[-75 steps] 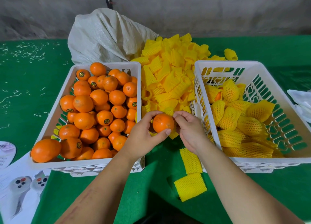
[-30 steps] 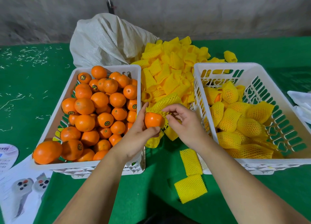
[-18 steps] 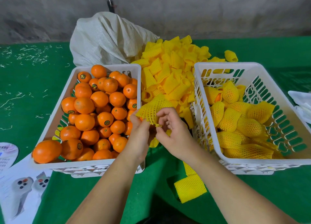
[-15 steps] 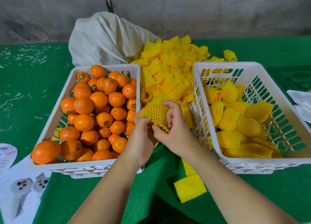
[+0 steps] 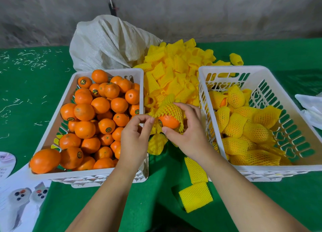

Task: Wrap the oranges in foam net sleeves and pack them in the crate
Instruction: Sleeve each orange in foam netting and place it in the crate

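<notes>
Fingers (image 5: 179,106) of right hand (image 5: 190,134) curled round orange (image 5: 168,122), gripping it with net sleeve (image 5: 171,109) over its top. Left hand (image 5: 134,136) pinching the sleeve's edge (image 5: 151,115) with thumb and fingertips.

A moment ago bare in the left hand, now half covered: net on the top, orange skin and sticker showing below. Passed over to the right hand too. Wrapping nearly done by the look of it; bottom not yet covered, packing next.

Held up between the two crates, above the green table (image 5: 34,92).

Left crate (image 5: 104,175), near the table's front edge: piled with bare oranges (image 5: 97,109), many left to wrap. Right crate (image 5: 287,168): a layer of wrapped oranges (image 5: 244,127), room for more. Heap of sleeves (image 5: 174,71) behind, toward the back edge, beside a white sack (image 5: 108,43). Two loose sleeves (image 5: 196,196) lying flat near the front edge.
</notes>
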The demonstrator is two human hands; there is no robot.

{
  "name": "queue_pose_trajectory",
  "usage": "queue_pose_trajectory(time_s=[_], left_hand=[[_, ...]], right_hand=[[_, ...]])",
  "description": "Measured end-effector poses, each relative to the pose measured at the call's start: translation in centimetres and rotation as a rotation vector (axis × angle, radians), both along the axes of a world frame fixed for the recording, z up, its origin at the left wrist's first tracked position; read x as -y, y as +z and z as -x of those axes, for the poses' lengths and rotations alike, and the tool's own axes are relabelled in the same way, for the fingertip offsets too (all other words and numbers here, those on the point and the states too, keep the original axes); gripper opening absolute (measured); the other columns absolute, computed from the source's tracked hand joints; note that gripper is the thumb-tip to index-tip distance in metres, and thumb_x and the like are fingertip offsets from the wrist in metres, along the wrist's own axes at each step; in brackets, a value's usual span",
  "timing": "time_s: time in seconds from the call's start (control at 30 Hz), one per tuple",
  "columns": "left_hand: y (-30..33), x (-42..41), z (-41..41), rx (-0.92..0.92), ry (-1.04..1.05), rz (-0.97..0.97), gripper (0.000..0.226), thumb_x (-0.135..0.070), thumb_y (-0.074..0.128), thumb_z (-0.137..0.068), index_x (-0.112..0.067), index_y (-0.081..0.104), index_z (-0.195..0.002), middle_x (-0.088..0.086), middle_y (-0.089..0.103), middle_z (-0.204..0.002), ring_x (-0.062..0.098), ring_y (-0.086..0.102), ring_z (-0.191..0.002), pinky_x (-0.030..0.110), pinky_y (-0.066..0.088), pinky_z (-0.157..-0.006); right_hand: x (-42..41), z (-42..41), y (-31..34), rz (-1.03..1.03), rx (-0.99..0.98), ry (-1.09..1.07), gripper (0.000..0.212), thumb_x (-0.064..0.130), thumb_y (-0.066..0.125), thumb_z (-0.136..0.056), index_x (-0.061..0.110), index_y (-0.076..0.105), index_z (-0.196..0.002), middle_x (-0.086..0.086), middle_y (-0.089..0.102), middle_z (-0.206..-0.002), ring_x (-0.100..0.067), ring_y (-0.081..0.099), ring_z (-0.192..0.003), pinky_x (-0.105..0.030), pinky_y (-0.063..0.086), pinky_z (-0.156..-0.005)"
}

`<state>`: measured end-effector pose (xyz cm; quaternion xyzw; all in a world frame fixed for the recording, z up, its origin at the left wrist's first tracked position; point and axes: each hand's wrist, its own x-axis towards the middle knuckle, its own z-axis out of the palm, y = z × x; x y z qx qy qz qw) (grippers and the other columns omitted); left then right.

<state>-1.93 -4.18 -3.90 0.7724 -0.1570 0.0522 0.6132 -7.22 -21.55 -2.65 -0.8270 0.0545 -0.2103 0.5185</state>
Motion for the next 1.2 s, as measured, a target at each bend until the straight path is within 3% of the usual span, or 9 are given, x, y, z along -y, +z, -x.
queue_pose_trajectory(time_s=[0.17,0.3,0.43,0.57,0.77,0.87,1.03,1.13,1.2], left_hand=[[1.4,0.0,0.7,0.064,-0.072,0.029,0.006,-0.031,0.071,-0.100,-0.029,0.072,-0.095,-0.003,0.068,-0.084,0.008,0.060,-0.073,0.023,0.048,-0.063],[2.3,0.2,1.2,0.207,-0.181,0.021,0.007,-0.036,0.070,-0.099,-0.030,0.069,-0.096,-0.010,0.067,-0.085,0.010,0.061,-0.075,0.023,0.047,-0.065],[2.0,0.4,1.1,0.038,-0.147,0.049,0.033,-0.054,0.075,-0.092,-0.036,0.060,-0.116,-0.005,0.065,-0.109,0.021,0.066,-0.095,0.037,0.057,-0.076],[1.1,0.4,1.2,0.004,-0.106,0.063,0.030,-0.029,0.070,-0.096,-0.025,0.071,-0.126,0.004,0.070,-0.112,0.022,0.071,-0.097,0.052,0.059,-0.080],[1.3,0.8,1.9,0.300,-0.021,-0.094,0.018,-0.019,0.072,-0.099,-0.013,0.076,-0.116,-0.002,0.066,-0.095,0.009,0.064,-0.087,0.028,0.054,-0.075],[1.2,1.4,2.8,0.416,-0.069,-0.162,0.022,-0.019,0.070,-0.100,-0.008,0.077,-0.118,-0.001,0.065,-0.099,0.005,0.062,-0.092,0.021,0.050,-0.079],[1.2,1.6,3.1,0.036,-0.144,0.046,0.032,-0.036,0.058,-0.104,-0.016,0.073,-0.125,0.003,0.060,-0.122,0.012,0.062,-0.115,0.016,0.048,-0.091],[0.9,1.5,3.2,-0.009,-0.286,0.062,0.036,-0.032,0.058,-0.105,-0.013,0.068,-0.133,0.008,0.054,-0.131,0.007,0.059,-0.124,0.014,0.045,-0.097],[0.7,1.5,2.8,-0.021,-0.351,0.036,0.036,-0.036,0.059,-0.103,-0.018,0.069,-0.132,0.003,0.056,-0.133,0.015,0.056,-0.131,0.021,0.049,-0.100]], right_hand=[[-0.3,0.3,0.3,-0.017,0.004,-0.028,0.072,0.041,0.082,-0.074,0.042,0.040,-0.133,0.027,0.026,-0.140,0.032,0.019,-0.127,0.008,0.025,-0.093],[-1.0,0.5,0.9,-0.161,0.016,-0.008,0.067,0.036,0.077,-0.074,0.047,0.038,-0.127,0.052,0.043,-0.114,0.024,0.052,-0.103,0.001,0.043,-0.070],[-1.0,0.6,1.1,-0.313,0.004,0.031,0.067,0.046,0.079,-0.078,0.056,0.041,-0.132,0.044,0.050,-0.120,0.008,0.061,-0.112,-0.011,0.053,-0.080],[-0.2,0.5,1.0,-0.380,-0.020,0.084,0.066,0.040,0.079,-0.087,0.044,0.046,-0.144,0.030,0.055,-0.135,-0.001,0.059,-0.125,-0.018,0.054,-0.094],[-1.5,-0.2,0.6,-0.543,0.010,-0.040,0.057,0.040,0.076,-0.077,0.045,0.055,-0.130,0.023,0.066,-0.119,-0.003,0.067,-0.110,-0.018,0.056,-0.083],[-2.5,-0.6,0.4,-0.746,-0.072,-0.145,0.053,0.042,0.071,-0.070,0.050,0.058,-0.121,0.012,0.070,-0.121,-0.012,0.069,-0.111,-0.033,0.061,-0.089],[-2.0,-0.3,1.2,-1.033,-0.094,0.124,0.059,0.039,0.070,-0.080,0.044,0.058,-0.137,0.000,0.065,-0.140,-0.022,0.064,-0.127,-0.042,0.055,-0.099],[-1.6,-0.2,1.5,-0.898,-0.138,0.094,0.062,0.061,0.076,-0.079,0.053,0.056,-0.137,0.018,0.056,-0.145,-0.006,0.059,-0.129,-0.046,0.053,-0.106],[-1.1,0.0,1.3,-0.788,-0.115,0.039,0.059,0.049,0.076,-0.086,0.053,0.053,-0.140,0.018,0.055,-0.144,-0.002,0.062,-0.124,-0.041,0.058,-0.099]])
